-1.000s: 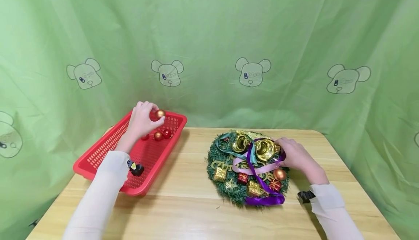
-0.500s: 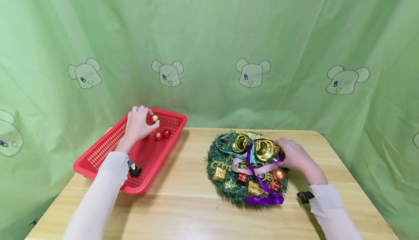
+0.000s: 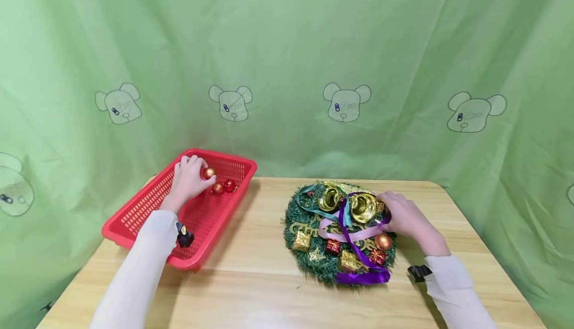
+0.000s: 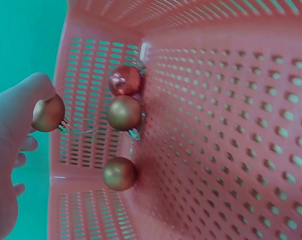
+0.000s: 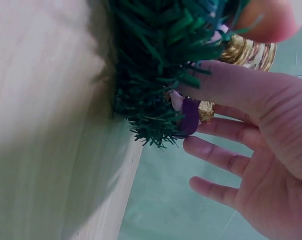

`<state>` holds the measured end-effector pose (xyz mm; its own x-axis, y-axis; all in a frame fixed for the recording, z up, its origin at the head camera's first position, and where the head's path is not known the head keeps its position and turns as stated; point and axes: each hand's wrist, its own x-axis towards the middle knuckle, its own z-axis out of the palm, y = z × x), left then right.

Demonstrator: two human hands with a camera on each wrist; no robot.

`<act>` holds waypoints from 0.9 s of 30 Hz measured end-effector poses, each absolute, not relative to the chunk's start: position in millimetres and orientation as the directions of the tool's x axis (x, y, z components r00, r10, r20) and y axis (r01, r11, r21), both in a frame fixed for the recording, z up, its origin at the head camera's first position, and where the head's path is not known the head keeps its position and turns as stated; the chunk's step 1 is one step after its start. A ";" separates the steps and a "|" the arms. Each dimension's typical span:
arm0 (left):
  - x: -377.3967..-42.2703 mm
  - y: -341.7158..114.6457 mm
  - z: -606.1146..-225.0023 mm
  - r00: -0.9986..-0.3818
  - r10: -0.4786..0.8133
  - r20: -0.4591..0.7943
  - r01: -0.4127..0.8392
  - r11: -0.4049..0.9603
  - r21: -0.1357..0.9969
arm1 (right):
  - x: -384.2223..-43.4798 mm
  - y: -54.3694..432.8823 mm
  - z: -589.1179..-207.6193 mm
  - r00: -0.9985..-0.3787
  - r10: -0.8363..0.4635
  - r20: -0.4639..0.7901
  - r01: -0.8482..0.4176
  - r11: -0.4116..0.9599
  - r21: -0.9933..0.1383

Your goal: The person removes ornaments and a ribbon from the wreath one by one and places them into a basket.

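Observation:
My left hand [image 3: 188, 177] is over the far half of a red plastic basket [image 3: 118, 229]. It pinches a gold Christmas ball [image 4: 48, 114] between thumb and fingers; a silver cap and thin thread hang from the ball. Inside the basket lie two more gold-brown balls [image 4: 124, 113] and a shiny red ball [image 4: 125, 80]. On the right, my right hand [image 3: 408, 217] touches the right edge of a green Christmas wreath [image 3: 324, 271], its thumb against the greenery and other fingers loosely extended beside a purple ribbon [image 5: 189, 117]. Part of the index finger is hidden.
The wreath bears gold bells [image 3: 363, 207], small gift boxes [image 3: 301, 241], a gold star [image 3: 316, 254], a copper ball [image 3: 383, 242] and ribbons. Both stand on a wooden table [image 3: 251, 294] before a green curtain [image 3: 287, 35] with bear heads.
My left hand has drawn back slightly and gone lower into the basket, still pinching the gold ball. The right hand and the wreath have hardly moved.

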<state>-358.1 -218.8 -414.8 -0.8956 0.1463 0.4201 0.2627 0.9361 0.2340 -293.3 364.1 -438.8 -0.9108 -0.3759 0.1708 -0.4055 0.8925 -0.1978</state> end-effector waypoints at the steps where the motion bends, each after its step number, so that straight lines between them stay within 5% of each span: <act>1: -359.1 -219.3 -416.0 -0.898 0.156 0.411 0.263 0.940 0.218 | -293.3 363.6 -438.9 -0.911 -0.375 0.173 -0.405 0.893 -0.198; 14: -363.0 -220.3 -436.2 -0.934 0.256 0.250 0.270 0.963 0.020 | -294.9 363.3 -437.8 -0.914 -0.371 0.161 -0.398 0.896 -0.196; 27: -364.9 -220.4 -442.0 -0.925 0.288 0.248 0.300 0.954 0.011 | -294.4 362.9 -436.7 -0.914 -0.375 0.156 -0.401 0.893 -0.204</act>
